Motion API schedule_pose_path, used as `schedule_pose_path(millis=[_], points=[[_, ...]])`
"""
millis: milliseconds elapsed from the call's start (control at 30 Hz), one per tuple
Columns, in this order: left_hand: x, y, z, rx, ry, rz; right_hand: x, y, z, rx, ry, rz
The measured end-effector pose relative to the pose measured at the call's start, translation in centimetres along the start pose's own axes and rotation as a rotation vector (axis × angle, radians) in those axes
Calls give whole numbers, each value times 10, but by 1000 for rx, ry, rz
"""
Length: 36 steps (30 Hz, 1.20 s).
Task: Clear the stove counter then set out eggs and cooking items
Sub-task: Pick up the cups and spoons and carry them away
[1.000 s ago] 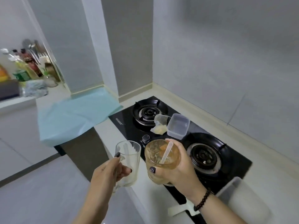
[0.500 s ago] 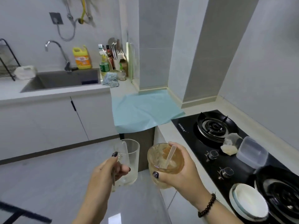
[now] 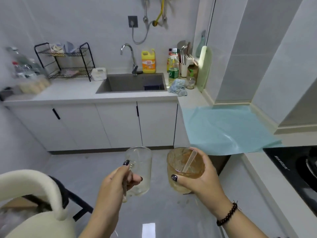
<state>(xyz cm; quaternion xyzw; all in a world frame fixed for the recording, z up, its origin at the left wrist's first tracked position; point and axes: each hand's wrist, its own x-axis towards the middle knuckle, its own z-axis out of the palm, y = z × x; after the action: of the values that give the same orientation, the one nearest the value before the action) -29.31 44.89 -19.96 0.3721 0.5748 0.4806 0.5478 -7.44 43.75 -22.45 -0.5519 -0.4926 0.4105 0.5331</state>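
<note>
So at this point both hands were full. The left hand point(image 3: 120, 179) was wrapped around the handle side of a clear glass mug point(image 3: 139, 169), thumb up near the rim, and the right hand point(image 3: 197, 177) was curled around an amber-stained glass point(image 3: 185, 166) with a pale spoon point(image 3: 189, 161) leaning inside it, handle tipped up toward 1 o'clock. Both cups stood upright, side by side, close but apart, carried out over the floor.

The bit that mattered for the next move, as far as I could judge: the sink point(image 3: 132, 83) lay pretty much dead ahead at 12 o'clock from the hands, well apart across the open floor, with its long side running 9 to 3 along the counter. The mug sat almost straight under the basin; the amber glass lined up nearer the sink's right-hand end. So neither hand really had an edge, maybe the left a touch.

The stove point(image 3: 295, 169) was off at 3 o'clock, nearer the right hand, and only its corner was showing. My guess was these two were the clutter being cleared off it and headed for the sink. Eggs: a blurry carton-ish thing sat at about 10 o'clock on the far counter, couldn't tell what it was.
</note>
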Motion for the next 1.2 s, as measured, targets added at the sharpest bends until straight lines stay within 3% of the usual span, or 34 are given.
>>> schedule_pose_path(millis=[333, 800, 1067, 1200], points=[[98, 26, -73, -85, 219, 26, 126, -10, 114, -28, -228, -12], [313, 88, -164, -316, 559, 111, 372, -27, 306, -36, -590, -82], [406, 116, -219, -347, 598, 134, 453, -22, 411, -44, -661, -83], [466, 131, -268, -353, 544, 167, 498, -17, 475, -60, -671, -77]])
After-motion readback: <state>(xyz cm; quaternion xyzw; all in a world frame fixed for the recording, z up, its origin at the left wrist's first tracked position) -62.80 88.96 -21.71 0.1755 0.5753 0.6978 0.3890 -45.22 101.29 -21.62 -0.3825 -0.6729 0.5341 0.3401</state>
